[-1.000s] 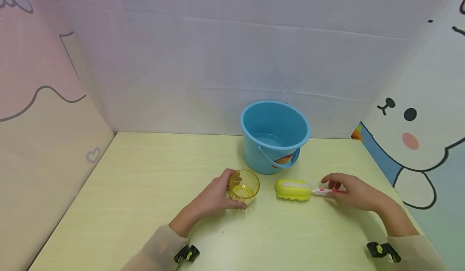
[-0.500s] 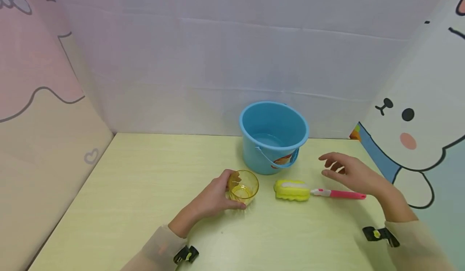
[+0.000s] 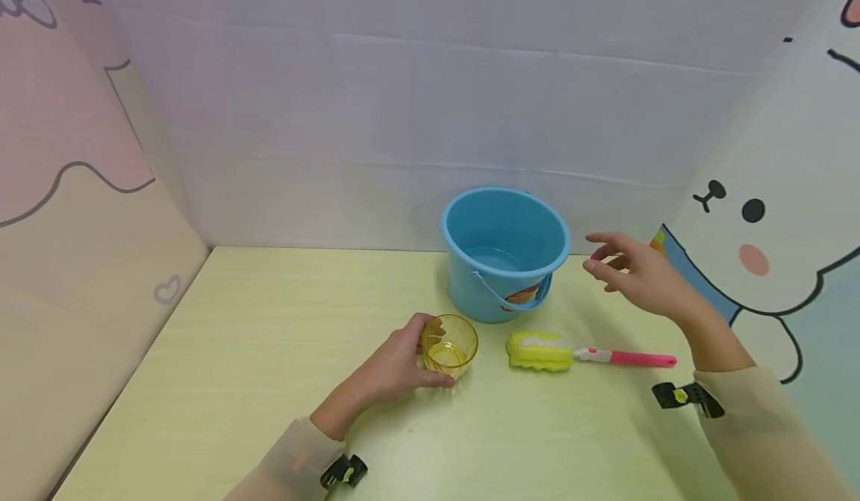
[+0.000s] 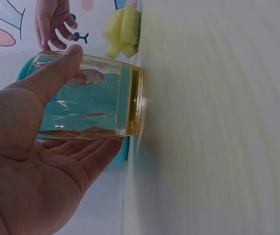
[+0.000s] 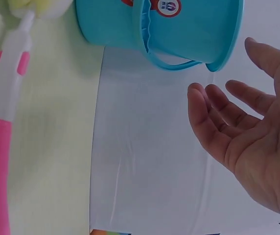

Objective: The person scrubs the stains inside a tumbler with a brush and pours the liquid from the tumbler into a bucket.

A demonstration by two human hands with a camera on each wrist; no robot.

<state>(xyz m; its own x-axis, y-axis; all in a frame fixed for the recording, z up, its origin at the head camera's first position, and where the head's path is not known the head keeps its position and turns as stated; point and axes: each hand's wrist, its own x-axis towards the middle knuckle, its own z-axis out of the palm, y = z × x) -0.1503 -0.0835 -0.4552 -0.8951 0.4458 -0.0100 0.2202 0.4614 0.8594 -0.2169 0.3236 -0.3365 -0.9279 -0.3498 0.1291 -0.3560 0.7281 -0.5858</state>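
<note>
My left hand (image 3: 399,363) grips a clear yellow glass cup (image 3: 452,346) from its left side, thumb and fingers round the wall. In the left wrist view the base of the cup (image 4: 135,100) meets the tabletop. My right hand (image 3: 638,273) hovers in the air to the right of a blue bucket (image 3: 480,288), fingers loosely bent and holding nothing. The right wrist view shows the same hand (image 5: 257,122) apart from the bucket's rim. Below it on the table lies a sponge brush (image 3: 540,352) with a yellow head and a pink-and-white handle (image 3: 638,359).
The pale wooden table (image 3: 282,322) backs onto a white cloth wall (image 3: 376,113). Printed cartoon panels (image 3: 793,210) stand along both sides. The bucket's thin handle (image 3: 507,299) hangs down at its front.
My right hand has left the brush handle, risen and moved away toward the bucket's right side. The left hand and the cup have stayed in place.
</note>
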